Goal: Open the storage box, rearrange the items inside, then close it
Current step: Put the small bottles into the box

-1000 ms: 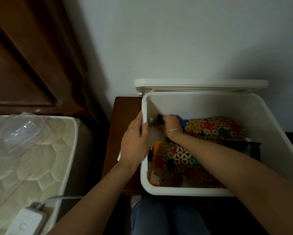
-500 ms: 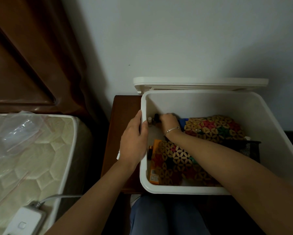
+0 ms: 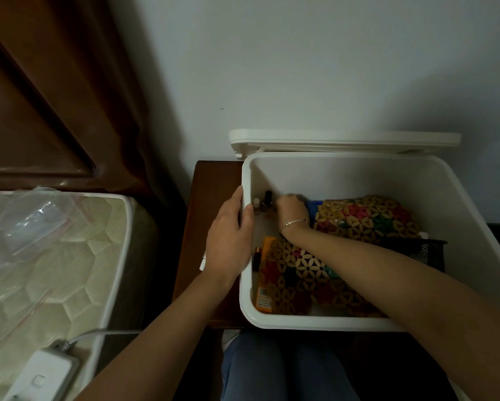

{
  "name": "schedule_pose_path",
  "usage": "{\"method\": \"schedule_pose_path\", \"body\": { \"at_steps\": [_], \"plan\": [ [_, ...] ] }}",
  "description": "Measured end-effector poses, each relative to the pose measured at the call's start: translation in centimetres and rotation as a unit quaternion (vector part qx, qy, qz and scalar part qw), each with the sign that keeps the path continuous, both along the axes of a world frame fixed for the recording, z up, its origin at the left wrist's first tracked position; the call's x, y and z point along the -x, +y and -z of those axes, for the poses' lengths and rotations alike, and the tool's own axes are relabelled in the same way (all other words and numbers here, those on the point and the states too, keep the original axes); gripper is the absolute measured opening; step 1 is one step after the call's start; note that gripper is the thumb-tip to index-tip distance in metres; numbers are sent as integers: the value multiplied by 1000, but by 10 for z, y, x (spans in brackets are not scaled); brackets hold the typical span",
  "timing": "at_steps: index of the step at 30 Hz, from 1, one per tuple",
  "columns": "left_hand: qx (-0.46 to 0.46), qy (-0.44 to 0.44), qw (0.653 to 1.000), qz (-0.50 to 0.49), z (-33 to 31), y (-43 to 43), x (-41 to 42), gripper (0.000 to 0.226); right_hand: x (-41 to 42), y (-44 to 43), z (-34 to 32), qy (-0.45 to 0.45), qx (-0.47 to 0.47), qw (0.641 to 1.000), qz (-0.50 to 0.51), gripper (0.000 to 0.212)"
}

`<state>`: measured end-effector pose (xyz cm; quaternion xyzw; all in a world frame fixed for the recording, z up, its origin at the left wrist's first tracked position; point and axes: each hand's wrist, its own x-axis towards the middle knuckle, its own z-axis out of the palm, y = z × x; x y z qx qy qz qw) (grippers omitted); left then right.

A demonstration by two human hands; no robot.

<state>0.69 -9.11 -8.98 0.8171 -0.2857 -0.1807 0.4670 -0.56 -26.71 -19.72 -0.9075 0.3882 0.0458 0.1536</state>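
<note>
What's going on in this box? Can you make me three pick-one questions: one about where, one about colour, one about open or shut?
1. Where is the right hand?
A. inside the storage box, by the small bottles
B. on the bed
C. on a knee
2. What colour is the mesh basket?
A. pink
B. black
C. yellow
3. How is the lid?
A. shut
B. on the floor
C. standing open
Answers: 1 A, it reaches into the far left corner; 2 B, dark mesh shows at the right; 3 C, it stands up behind the box.
</note>
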Motion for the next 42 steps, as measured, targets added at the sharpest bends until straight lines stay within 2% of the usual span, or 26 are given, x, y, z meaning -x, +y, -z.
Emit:
{"method": "schedule_pose_path", "body": {
  "at_steps": [4, 8, 16, 20, 23, 26, 30, 33, 35, 37, 40, 42],
  "plan": [
    [7, -5, 1000, 1, 2, 1, 0, 41, -2, 9, 2, -39, -61, 997, 36, 20],
    [11, -2, 1000, -3, 4, 1, 0, 40, -7, 13, -1, -90, -127, 983, 97, 36],
    [17, -1, 1000, -5, 8, 1, -1, 39, -10, 16, 1, -82, -119, 982, 124, 41],
    [23, -2, 1000, -1, 6, 0, -1, 39, -9, 14, 0, -71, -109, 984, 119, 35],
    [19, -4, 1000, 2, 5, 0, -1, 42, -2, 14, -5, -35, -82, 991, 95, 25],
    [21, 3, 1000, 17, 3, 0, -2, 40, 9, 15, -26, -40, -93, 993, 65, 28],
    [22, -40, 997, 56, -2, 11, -6, 32, 38, 24, -86, -133, -86, 987, 34, 47],
    [17, -78, 996, 31, 4, 44, -9, 34, 73, 46, -136, -262, -85, 961, 11, 40],
    [-22, -95, 995, -14, 16, 78, -15, 37, 98, 70, -162, -338, -66, 939, -8, 36],
    [-75, -113, 990, -31, 30, 114, -21, 39, 121, 104, -178, -374, -43, 926, -32, 32],
    [-149, -132, 979, -40, 48, 164, -26, 40, 142, 174, -177, -388, -30, 914, -114, 26],
    [-179, -155, 971, -33, 57, 188, -24, 40, 144, 220, -159, -357, -43, 914, -185, 31]
  ]
}}
